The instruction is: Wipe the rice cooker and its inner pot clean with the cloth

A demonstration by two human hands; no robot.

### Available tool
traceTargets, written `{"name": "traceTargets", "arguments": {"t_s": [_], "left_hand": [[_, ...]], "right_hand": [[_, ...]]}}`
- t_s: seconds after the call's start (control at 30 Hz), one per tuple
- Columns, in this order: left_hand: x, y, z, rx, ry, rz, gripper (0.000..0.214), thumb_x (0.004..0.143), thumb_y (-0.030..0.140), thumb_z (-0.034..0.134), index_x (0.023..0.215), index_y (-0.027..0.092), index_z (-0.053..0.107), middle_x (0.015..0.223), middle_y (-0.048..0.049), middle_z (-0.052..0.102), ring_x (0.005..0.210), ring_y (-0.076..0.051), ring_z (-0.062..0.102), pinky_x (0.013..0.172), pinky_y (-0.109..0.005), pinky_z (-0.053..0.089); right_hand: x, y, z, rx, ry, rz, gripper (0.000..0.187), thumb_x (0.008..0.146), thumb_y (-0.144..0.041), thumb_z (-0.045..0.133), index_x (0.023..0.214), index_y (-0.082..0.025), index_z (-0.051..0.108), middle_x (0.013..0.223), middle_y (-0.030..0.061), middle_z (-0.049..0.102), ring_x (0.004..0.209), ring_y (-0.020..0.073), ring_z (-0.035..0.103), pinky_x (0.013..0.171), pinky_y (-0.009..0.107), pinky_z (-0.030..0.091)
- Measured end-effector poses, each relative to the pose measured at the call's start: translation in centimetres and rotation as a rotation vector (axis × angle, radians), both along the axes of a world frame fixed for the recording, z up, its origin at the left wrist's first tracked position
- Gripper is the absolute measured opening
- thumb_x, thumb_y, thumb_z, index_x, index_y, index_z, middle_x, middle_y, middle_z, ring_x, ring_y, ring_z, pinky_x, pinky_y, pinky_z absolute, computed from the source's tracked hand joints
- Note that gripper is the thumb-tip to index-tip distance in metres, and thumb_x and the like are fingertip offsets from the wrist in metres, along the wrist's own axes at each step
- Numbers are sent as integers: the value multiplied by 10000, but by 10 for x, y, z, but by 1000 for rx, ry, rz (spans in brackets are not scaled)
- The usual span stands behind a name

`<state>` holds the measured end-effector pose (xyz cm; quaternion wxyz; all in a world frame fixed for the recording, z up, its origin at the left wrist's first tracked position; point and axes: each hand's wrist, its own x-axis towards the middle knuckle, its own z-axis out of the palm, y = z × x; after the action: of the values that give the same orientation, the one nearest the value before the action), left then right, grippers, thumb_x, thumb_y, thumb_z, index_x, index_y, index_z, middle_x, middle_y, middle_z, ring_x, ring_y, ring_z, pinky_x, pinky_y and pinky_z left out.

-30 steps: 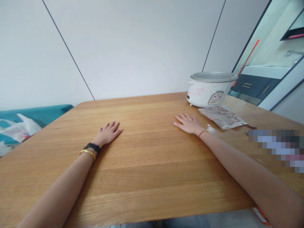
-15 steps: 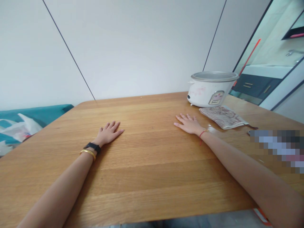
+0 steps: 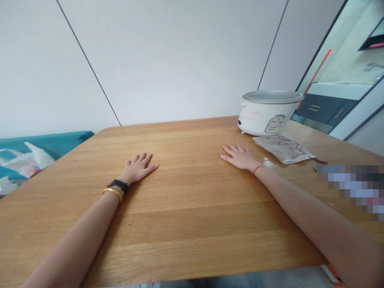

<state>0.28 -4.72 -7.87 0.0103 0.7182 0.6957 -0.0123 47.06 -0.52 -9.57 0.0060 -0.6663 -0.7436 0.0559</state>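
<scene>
My left hand (image 3: 138, 168) lies palm down on the wooden table (image 3: 186, 216), fingers spread, holding nothing. A black watch band (image 3: 118, 185) and a gold bangle (image 3: 113, 193) circle that wrist. Also flat on the wood, my right hand (image 3: 240, 157) has its fingers apart and nothing in them; a thin red bracelet (image 3: 257, 168) is on its wrist. Just right of it is a folded checkered cloth (image 3: 282, 148). Behind the cloth stands a white rice cooker (image 3: 261, 116) without a lid, its grey rim showing. What is inside the cooker cannot be seen.
A pixelated, blurred-out item (image 3: 354, 186) lies at the table's right side. White plastic bags (image 3: 30, 160) rest on a teal seat (image 3: 66, 140) at the left. A pale panelled wall (image 3: 180, 60) rises behind the table. At the right, a doorway shows a dark cabinet (image 3: 327, 110).
Both hands keep their place on the table. The whole view has shifted very slightly, with everything appearing a little further right.
</scene>
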Motion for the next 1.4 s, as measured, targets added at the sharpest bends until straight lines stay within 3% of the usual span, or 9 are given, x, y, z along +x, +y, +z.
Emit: {"name": "traceTargets", "arguments": {"t_s": [1.4], "left_hand": [[-2,0,-2,7,11,9,859,955,763,266,1670,286,259,1742,-90,218,1595,-391,201,1222,-648,221]], "right_hand": [[-3,-4,2,-15,-42,-10,842,970,-767,165,1685,-324,214,1758,31,126,1609,394,101,1266,668,102]]}}
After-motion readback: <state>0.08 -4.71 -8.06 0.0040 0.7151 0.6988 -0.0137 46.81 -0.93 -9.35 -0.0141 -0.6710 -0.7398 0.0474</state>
